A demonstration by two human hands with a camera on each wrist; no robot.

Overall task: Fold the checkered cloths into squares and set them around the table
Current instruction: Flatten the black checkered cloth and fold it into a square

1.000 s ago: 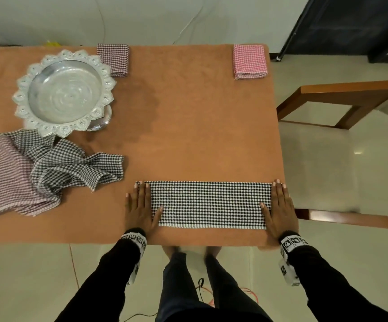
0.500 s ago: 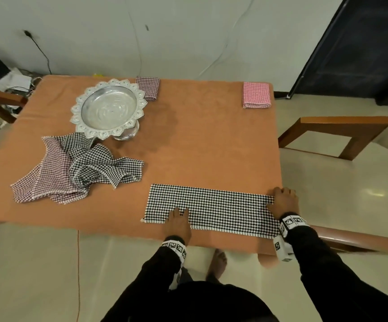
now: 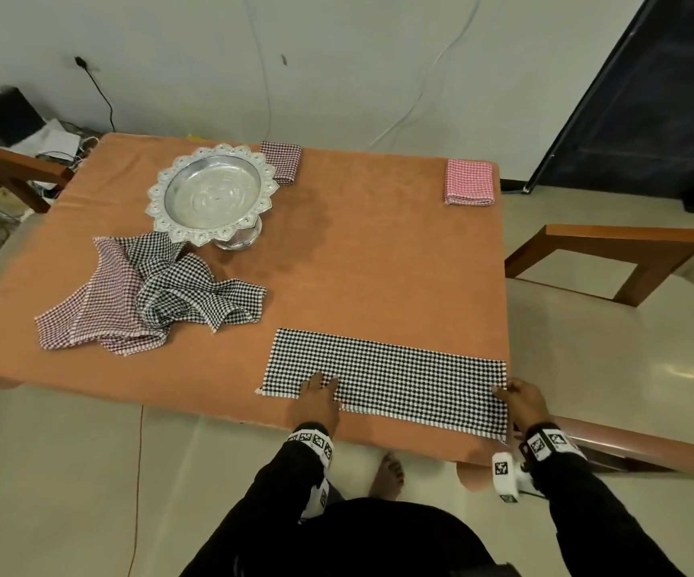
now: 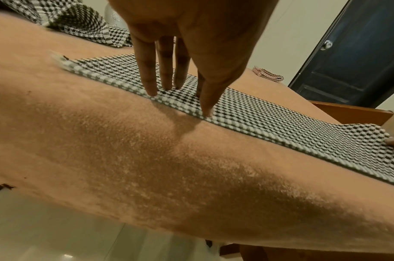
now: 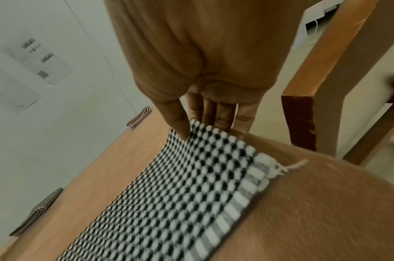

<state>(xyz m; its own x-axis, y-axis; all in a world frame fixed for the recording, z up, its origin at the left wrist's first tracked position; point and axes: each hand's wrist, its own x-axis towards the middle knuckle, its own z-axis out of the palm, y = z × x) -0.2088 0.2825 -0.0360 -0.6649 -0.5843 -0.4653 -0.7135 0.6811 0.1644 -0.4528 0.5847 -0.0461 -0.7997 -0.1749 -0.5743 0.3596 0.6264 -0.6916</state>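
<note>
Two folded squares (image 3: 468, 182) placed; my left hand (image 3: 317, 403) presses flat on the black-checked strip (image 3: 399, 378), right hand (image 3: 522, 403) pinches its end; the crumpled pile (image 3: 145, 291) waits.

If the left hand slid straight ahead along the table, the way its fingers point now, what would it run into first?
The left hand already presses the black-and-white strip. Beyond the strip's far edge lies bare orange tabletop. The crumpled cloths and silver tray sit off to the left, so probably nothing nearby.

Black sleeves (image 3: 282, 489), white wrist bands (image 3: 314, 441) w/ black square markers.
</note>
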